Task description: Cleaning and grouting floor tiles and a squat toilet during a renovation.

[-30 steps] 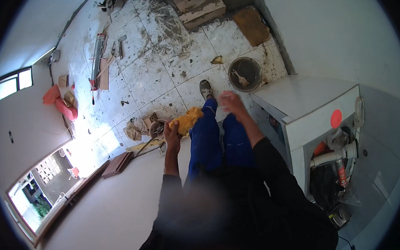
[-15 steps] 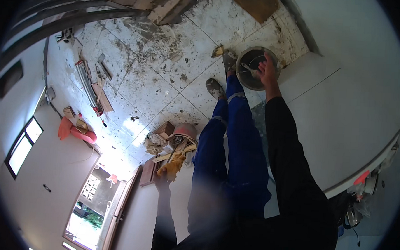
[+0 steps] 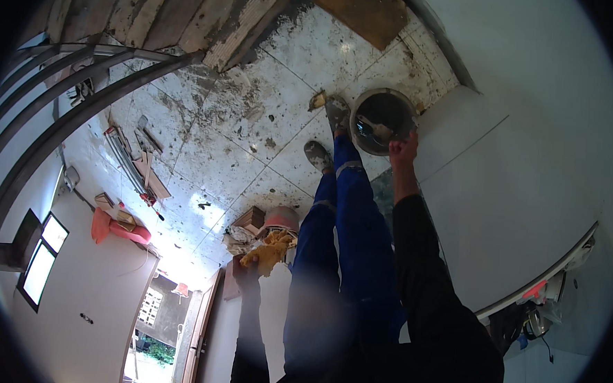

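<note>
My left hand (image 3: 245, 271) holds a crumpled yellow cloth (image 3: 270, 254) out at my left side, above a cluttered pile. My right hand (image 3: 403, 148) reaches down to the dark bucket (image 3: 384, 107), its fingers closed on the near right rim. A light-coloured tool, hard to make out, lies inside the bucket. My left shoe (image 3: 317, 155) and right shoe (image 3: 337, 112) stand on the dirty white tiles, the right one beside the bucket.
Wooden stair treads (image 3: 228, 28) and dark curved metal rails (image 3: 96, 108) fill the upper left. A brown board (image 3: 361, 14) lies by the wall. Tools and offcuts (image 3: 138, 169) lie on the floor at left. A white counter (image 3: 502, 167) is at right; an open doorway (image 3: 154, 329) at lower left.
My right hand has gone from reaching over the bucket to gripping its rim. The view has swung, bringing the rails and more stairs into sight. My left hand still holds the cloth.
</note>
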Available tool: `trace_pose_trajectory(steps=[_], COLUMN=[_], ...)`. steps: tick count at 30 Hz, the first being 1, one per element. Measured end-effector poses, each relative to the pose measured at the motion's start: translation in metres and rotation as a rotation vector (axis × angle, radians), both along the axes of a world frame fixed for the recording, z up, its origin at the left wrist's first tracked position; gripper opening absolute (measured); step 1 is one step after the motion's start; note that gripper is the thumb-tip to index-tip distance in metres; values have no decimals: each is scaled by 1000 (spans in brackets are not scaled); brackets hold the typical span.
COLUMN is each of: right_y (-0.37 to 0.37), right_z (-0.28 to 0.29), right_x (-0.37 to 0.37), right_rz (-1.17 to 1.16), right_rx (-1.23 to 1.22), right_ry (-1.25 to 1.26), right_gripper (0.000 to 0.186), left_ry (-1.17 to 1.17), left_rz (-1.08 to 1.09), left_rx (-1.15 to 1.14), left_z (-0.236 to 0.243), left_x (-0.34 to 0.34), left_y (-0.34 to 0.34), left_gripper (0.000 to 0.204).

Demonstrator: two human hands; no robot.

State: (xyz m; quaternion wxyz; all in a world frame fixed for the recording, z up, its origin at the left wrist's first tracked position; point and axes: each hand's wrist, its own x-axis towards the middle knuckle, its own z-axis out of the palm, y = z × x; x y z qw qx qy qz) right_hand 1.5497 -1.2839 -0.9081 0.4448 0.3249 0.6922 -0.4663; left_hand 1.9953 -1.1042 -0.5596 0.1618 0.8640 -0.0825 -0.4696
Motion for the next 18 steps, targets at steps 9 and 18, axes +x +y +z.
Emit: trace_pose_trajectory(steps=[9,18], right_y=[-43,-81], right_z=[12,-5], right_x=[-60,-118], right_rz=[302,505], right_rx=[-37,-96], right_ry=[22,90], right_gripper=[36,20], left_ry=[-83,-25], left_rz=[-33,-69], left_rx=[29,-115], left_z=[15,0], left_x=[7,-25], left_y=[-53,-118], left_gripper=[33,37])
